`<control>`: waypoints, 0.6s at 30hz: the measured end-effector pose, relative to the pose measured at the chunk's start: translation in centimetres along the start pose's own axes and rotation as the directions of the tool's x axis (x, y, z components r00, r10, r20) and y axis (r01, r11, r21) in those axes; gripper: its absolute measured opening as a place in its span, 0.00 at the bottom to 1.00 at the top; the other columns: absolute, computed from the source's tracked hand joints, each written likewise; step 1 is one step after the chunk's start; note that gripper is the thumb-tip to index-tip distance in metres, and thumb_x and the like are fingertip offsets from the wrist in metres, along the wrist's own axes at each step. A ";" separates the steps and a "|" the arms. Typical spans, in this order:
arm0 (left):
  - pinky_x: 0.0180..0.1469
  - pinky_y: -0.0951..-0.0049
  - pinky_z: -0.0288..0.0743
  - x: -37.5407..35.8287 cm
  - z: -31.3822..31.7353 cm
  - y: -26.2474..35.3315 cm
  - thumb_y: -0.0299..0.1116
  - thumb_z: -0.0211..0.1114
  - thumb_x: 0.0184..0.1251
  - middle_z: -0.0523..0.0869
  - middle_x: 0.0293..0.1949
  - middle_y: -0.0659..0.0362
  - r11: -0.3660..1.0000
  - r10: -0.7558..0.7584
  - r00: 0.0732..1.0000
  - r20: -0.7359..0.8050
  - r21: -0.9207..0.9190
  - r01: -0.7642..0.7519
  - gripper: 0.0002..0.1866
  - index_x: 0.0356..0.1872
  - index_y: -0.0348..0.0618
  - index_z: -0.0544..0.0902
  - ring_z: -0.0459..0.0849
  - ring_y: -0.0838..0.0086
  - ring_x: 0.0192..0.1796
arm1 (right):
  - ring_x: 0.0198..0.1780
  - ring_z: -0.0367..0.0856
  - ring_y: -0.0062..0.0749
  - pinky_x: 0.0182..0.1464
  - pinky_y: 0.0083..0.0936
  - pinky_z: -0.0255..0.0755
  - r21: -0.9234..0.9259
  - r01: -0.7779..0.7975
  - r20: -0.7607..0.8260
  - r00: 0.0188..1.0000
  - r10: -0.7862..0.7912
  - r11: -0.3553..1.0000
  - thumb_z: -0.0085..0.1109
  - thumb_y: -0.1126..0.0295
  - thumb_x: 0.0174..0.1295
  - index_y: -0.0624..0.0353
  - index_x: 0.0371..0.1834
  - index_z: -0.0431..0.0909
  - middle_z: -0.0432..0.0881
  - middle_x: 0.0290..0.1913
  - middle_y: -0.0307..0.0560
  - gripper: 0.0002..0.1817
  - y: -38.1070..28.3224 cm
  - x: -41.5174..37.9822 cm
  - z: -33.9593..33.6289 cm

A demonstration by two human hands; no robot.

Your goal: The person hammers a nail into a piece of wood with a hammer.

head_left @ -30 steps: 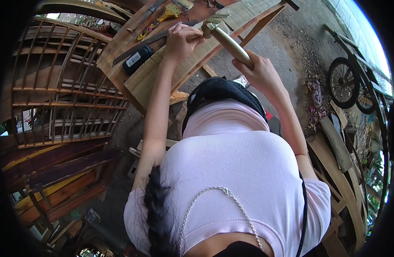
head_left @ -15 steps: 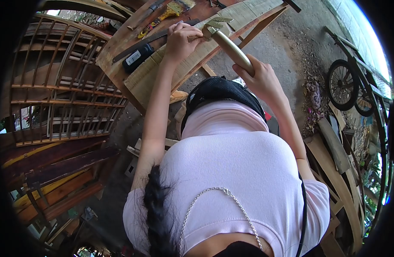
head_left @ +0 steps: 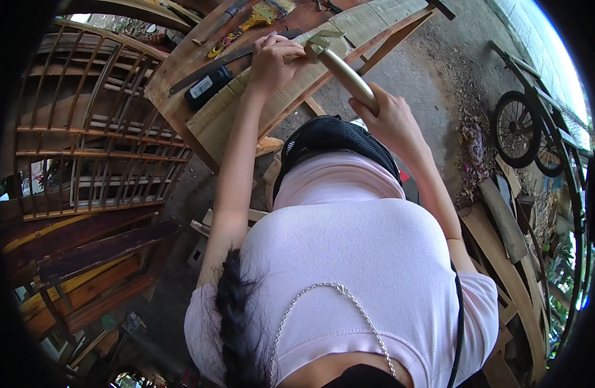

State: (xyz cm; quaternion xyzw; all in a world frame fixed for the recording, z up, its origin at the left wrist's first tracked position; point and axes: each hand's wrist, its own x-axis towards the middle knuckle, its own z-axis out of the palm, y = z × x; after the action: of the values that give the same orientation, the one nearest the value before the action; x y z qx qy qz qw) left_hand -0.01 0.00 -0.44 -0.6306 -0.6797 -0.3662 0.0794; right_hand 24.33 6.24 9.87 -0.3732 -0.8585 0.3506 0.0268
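My right hand (head_left: pixel 393 116) is wrapped round the lower handle of a gold-coloured hammer (head_left: pixel 349 79). The hammer's head is over a long pale wooden board (head_left: pixel 271 90), right beside the fingertips of my left hand (head_left: pixel 276 59). That left hand rests on the board with thumb and fingers pinched together; I cannot tell what is between them. Close to my left wrist lies a black box-shaped object (head_left: pixel 208 87) with a white barcode label. A long dark flat metal strip (head_left: pixel 210 67) lies behind it on the wooden workbench (head_left: pixel 165 81).
A yellow-handled brush (head_left: pixel 249 24) lies at the back of the bench. Slatted wooden frames (head_left: pixel 103 136) stand at left, above stacked dark planks (head_left: pixel 110 249). On the right are a wheeled cart (head_left: pixel 518 129) and a pile of boards (head_left: pixel 514 284). A black mesh cap (head_left: pixel 336 139) is below the bench edge.
The hammer's head has turned and shifted slightly, and my right hand has moved a little to the left and up. My left hand stays in place on the board.
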 end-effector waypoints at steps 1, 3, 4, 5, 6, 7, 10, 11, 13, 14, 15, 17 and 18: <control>0.56 0.68 0.60 -0.1 0.0 0.0 0.41 0.73 0.46 0.87 0.34 0.74 1.000 -0.003 1.000 0.007 0.004 0.003 0.09 0.27 0.54 0.86 0.78 0.77 0.46 | 0.30 0.81 0.51 0.35 0.42 0.71 -0.012 0.001 0.001 1.000 -0.001 1.000 0.56 0.55 0.61 0.61 0.36 0.76 0.80 0.26 0.57 0.17 0.3 0.0 0.1; 0.56 0.68 0.60 -0.1 0.0 -0.2 0.41 0.74 0.45 0.87 0.33 0.74 1.000 -0.009 1.000 0.013 0.012 0.009 0.09 0.27 0.53 0.86 0.78 0.77 0.46 | 0.29 0.81 0.51 0.35 0.42 0.71 -0.022 0.006 0.005 1.000 -0.006 1.000 0.56 0.56 0.61 0.61 0.36 0.76 0.80 0.26 0.57 0.17 0.1 0.1 -0.2; 0.56 0.68 0.60 -0.1 0.0 -0.1 0.41 0.74 0.45 0.87 0.33 0.74 1.000 -0.014 1.000 0.017 -0.003 0.014 0.09 0.27 0.54 0.86 0.78 0.77 0.46 | 0.29 0.81 0.51 0.35 0.42 0.71 -0.018 -0.003 0.021 1.000 0.004 1.000 0.56 0.56 0.61 0.61 0.36 0.76 0.80 0.25 0.57 0.17 -0.5 -0.1 -0.9; 0.56 0.67 0.60 -0.1 0.0 0.0 0.41 0.74 0.45 0.87 0.33 0.74 1.000 -0.018 1.000 0.018 -0.018 0.019 0.09 0.27 0.54 0.86 0.78 0.77 0.46 | 0.29 0.81 0.51 0.35 0.42 0.71 -0.015 -0.010 0.035 0.999 0.011 1.000 0.56 0.56 0.61 0.61 0.36 0.76 0.80 0.25 0.57 0.17 -0.7 -0.2 -1.3; 0.56 0.67 0.60 0.0 0.0 0.1 0.41 0.74 0.45 0.87 0.33 0.74 1.000 -0.020 1.000 0.018 -0.020 0.021 0.09 0.27 0.54 0.86 0.78 0.77 0.46 | 0.29 0.81 0.51 0.35 0.42 0.71 -0.017 -0.011 0.037 0.999 0.012 1.000 0.56 0.56 0.61 0.61 0.36 0.76 0.80 0.25 0.57 0.17 -0.7 -0.2 -1.2; 0.56 0.67 0.60 0.0 0.0 0.1 0.41 0.73 0.45 0.86 0.33 0.74 1.000 -0.017 1.000 0.019 -0.024 0.018 0.08 0.27 0.55 0.86 0.78 0.77 0.46 | 0.29 0.81 0.51 0.35 0.42 0.71 -0.006 -0.009 0.023 1.000 0.009 1.000 0.56 0.55 0.61 0.61 0.36 0.76 0.80 0.25 0.57 0.17 -0.8 -0.2 -1.1; 0.56 0.67 0.60 0.0 -0.1 0.1 0.41 0.73 0.46 0.86 0.33 0.75 1.000 -0.018 1.000 0.009 -0.015 0.018 0.07 0.27 0.56 0.86 0.78 0.77 0.45 | 0.29 0.81 0.50 0.35 0.42 0.71 -0.009 0.009 0.022 1.000 -0.009 1.000 0.56 0.55 0.61 0.61 0.36 0.76 0.80 0.25 0.57 0.17 0.1 0.3 -0.3; 0.56 0.67 0.60 0.0 -0.1 0.1 0.41 0.73 0.46 0.86 0.32 0.75 1.000 -0.022 1.000 0.003 -0.005 0.022 0.07 0.27 0.56 0.87 0.78 0.77 0.45 | 0.29 0.80 0.50 0.35 0.42 0.71 -0.020 0.020 0.035 0.999 -0.019 1.000 0.56 0.55 0.62 0.61 0.36 0.76 0.80 0.24 0.57 0.17 0.3 0.5 -0.2; 0.56 0.67 0.60 0.1 -0.3 0.1 0.41 0.73 0.46 0.86 0.32 0.75 1.000 -0.019 1.000 0.003 -0.016 0.019 0.07 0.27 0.56 0.87 0.78 0.77 0.45 | 0.29 0.81 0.50 0.35 0.42 0.71 -0.035 0.023 0.036 0.999 -0.021 0.999 0.56 0.55 0.62 0.61 0.36 0.76 0.80 0.25 0.57 0.17 -0.1 0.4 -1.1; 0.56 0.68 0.60 0.0 -0.3 0.3 0.40 0.73 0.46 0.86 0.33 0.75 0.999 -0.018 1.000 0.010 -0.033 0.018 0.07 0.27 0.57 0.87 0.78 0.77 0.45 | 0.29 0.81 0.50 0.35 0.42 0.71 -0.049 0.018 0.041 0.999 -0.016 0.999 0.56 0.56 0.62 0.61 0.37 0.76 0.80 0.25 0.57 0.17 -0.4 0.1 -1.4; 0.56 0.68 0.60 0.1 -0.2 0.3 0.40 0.73 0.46 0.86 0.33 0.75 0.999 -0.020 1.000 0.008 -0.034 0.020 0.07 0.27 0.57 0.87 0.78 0.77 0.45 | 0.29 0.81 0.50 0.35 0.42 0.71 -0.052 0.018 0.042 0.999 -0.016 0.998 0.56 0.56 0.62 0.61 0.37 0.76 0.80 0.25 0.57 0.17 -0.5 -0.1 -1.5; 0.57 0.68 0.60 0.0 0.0 0.0 0.40 0.73 0.47 0.86 0.33 0.76 0.999 -0.014 1.000 0.028 -0.041 0.016 0.07 0.28 0.57 0.87 0.78 0.77 0.45 | 0.30 0.81 0.50 0.36 0.42 0.71 0.020 -0.021 0.024 0.999 0.021 1.000 0.56 0.56 0.61 0.61 0.38 0.76 0.80 0.26 0.57 0.17 -0.9 -0.2 -1.5; 0.57 0.68 0.60 -0.1 0.0 0.0 0.40 0.73 0.47 0.86 0.33 0.76 0.999 -0.015 1.000 0.025 -0.039 0.016 0.07 0.28 0.57 0.87 0.78 0.77 0.45 | 0.30 0.81 0.50 0.36 0.42 0.71 0.019 -0.019 0.024 1.000 0.018 1.000 0.56 0.56 0.61 0.61 0.38 0.76 0.80 0.26 0.57 0.17 -0.7 0.0 -1.2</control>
State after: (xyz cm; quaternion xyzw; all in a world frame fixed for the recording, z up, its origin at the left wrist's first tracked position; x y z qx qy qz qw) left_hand -0.02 -0.07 -0.51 -0.6313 -0.6781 -0.3722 0.0557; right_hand 24.29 6.61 11.20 -0.3766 -0.8519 0.3634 0.0168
